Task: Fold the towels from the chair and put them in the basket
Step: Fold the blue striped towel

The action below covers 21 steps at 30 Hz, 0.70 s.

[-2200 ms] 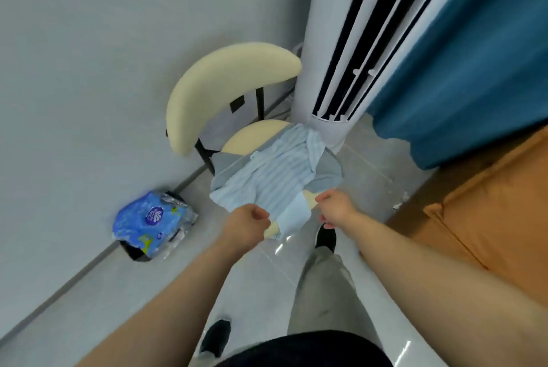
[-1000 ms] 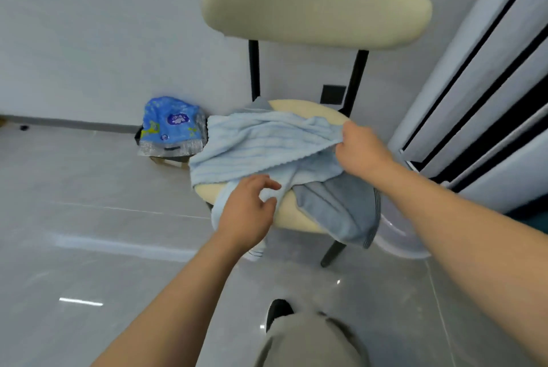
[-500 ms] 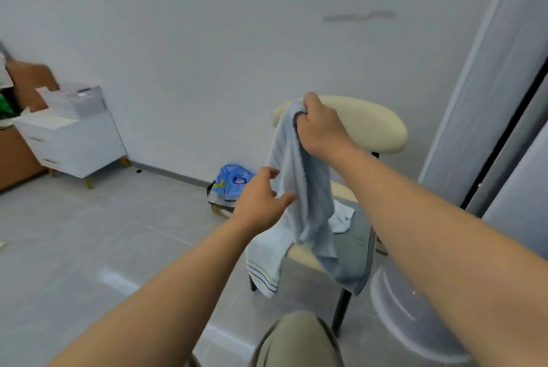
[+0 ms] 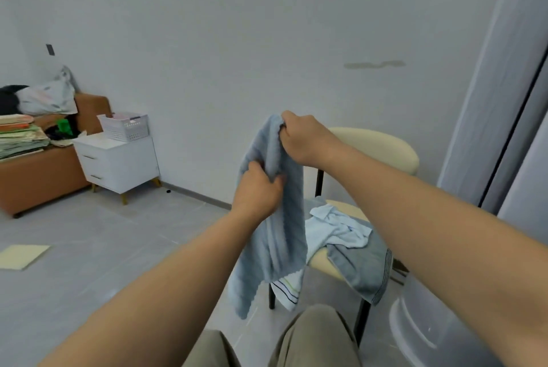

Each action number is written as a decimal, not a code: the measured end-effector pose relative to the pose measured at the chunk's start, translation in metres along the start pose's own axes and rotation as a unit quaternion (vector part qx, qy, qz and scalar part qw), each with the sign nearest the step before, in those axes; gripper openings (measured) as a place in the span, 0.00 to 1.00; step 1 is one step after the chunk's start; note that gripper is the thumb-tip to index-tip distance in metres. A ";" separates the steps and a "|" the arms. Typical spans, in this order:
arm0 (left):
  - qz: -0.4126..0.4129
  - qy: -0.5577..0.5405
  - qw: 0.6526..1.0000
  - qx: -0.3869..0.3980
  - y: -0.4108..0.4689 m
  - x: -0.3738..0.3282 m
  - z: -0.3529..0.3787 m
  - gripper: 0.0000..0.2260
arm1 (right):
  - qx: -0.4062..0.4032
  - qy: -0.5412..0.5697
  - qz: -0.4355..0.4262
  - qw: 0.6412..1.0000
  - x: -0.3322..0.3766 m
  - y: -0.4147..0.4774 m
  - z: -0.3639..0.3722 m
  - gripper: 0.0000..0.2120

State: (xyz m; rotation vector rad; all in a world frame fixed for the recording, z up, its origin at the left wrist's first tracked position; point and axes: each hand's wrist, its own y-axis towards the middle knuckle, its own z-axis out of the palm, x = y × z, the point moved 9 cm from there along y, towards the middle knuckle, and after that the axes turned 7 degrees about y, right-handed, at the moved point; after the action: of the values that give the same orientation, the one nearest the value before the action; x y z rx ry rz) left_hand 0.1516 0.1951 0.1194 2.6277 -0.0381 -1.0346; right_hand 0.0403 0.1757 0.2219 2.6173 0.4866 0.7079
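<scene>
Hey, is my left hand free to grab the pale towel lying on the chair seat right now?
Probably not yet: the left hand grips the blue towel that the right hand holds up, and that towel hangs between it and the pale towel.

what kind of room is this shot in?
Probably a home, living room or bedroom: a brown sofa piled with folded linens, a white drawer cabinet with a basket on it, a cushioned chair holding towels.

White two-drawer cabinet (image 4: 118,165) just beside a brown sofa (image 4: 38,188) (heaped with what may be folded linens (image 4: 20,141)); pale yellow sheet (image 4: 22,256) on the floor (image 4: 118,248).
</scene>
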 end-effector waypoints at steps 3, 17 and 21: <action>0.002 0.042 0.999 -0.009 0.000 0.003 -0.026 0.12 | -0.011 -0.069 0.008 0.998 0.008 -0.008 -0.007 0.12; 0.223 0.317 0.922 -0.007 -0.046 0.008 -0.049 0.45 | -0.159 0.165 0.226 0.947 -0.034 -0.022 -0.065 0.17; 0.305 0.358 0.882 0.024 -0.055 0.021 -0.031 0.49 | -0.192 0.267 0.282 0.901 -0.042 -0.027 -0.064 0.16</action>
State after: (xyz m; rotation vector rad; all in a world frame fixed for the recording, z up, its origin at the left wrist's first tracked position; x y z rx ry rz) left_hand 0.1829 0.2526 0.1103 2.5823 -0.6721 0.1595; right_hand -0.0344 0.1990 0.2437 2.1541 -0.2854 1.5479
